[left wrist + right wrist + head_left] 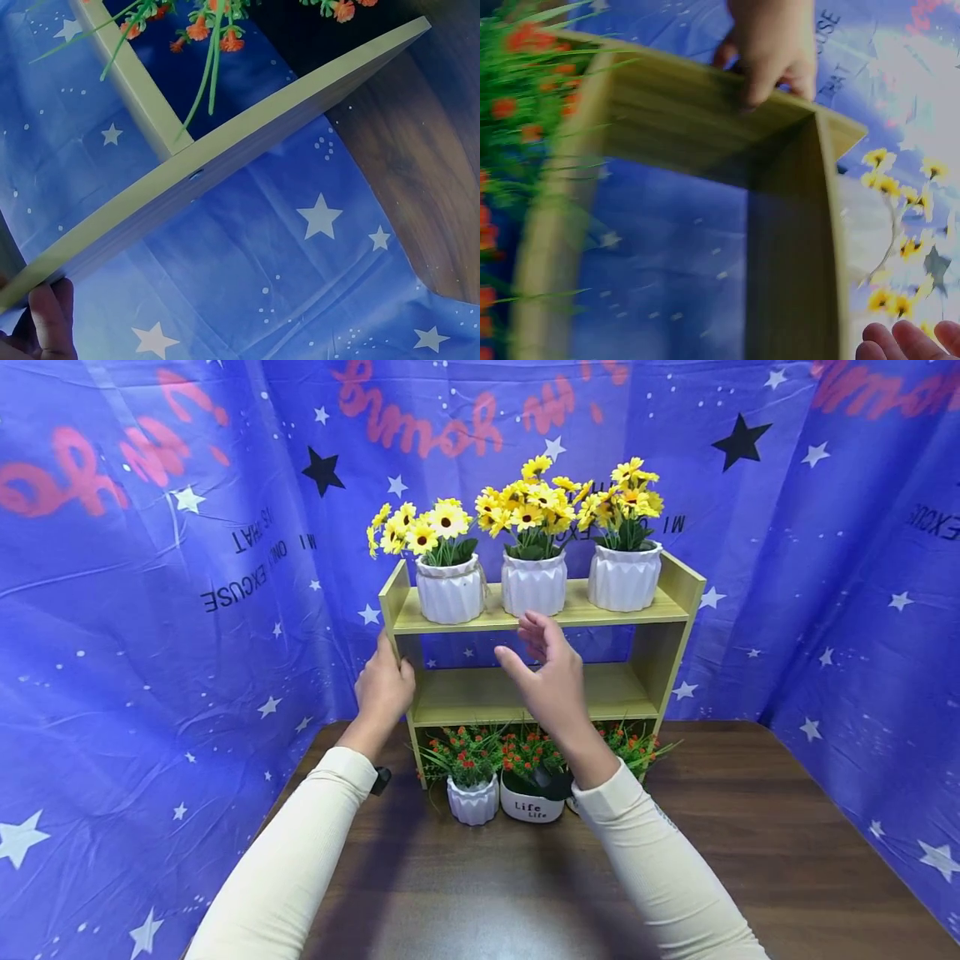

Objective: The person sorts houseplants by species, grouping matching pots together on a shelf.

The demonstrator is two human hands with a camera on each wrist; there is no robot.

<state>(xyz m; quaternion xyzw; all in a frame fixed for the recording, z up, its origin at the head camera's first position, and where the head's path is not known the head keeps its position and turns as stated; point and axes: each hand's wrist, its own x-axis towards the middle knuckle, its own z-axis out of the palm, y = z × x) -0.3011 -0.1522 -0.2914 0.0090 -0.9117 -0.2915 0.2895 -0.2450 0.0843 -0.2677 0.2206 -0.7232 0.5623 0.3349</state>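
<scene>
A light wooden shelf stands on the table. My left hand grips its left side panel just below the top board; in the left wrist view, fingers curl round the panel's edge. My right hand is raised in front of the shelf, thumb and fingers apart, holding nothing. Its fingertips overlap the base of the middle white pot in the head view; I cannot tell whether they touch. That pot holds yellow flowers, as do the left pot and the right pot on the top board.
Below the middle board are a white pot and an oval "Life" planter, both with red-flowered plants. Another such plant is partly behind my right arm. A blue starry curtain surrounds the brown table.
</scene>
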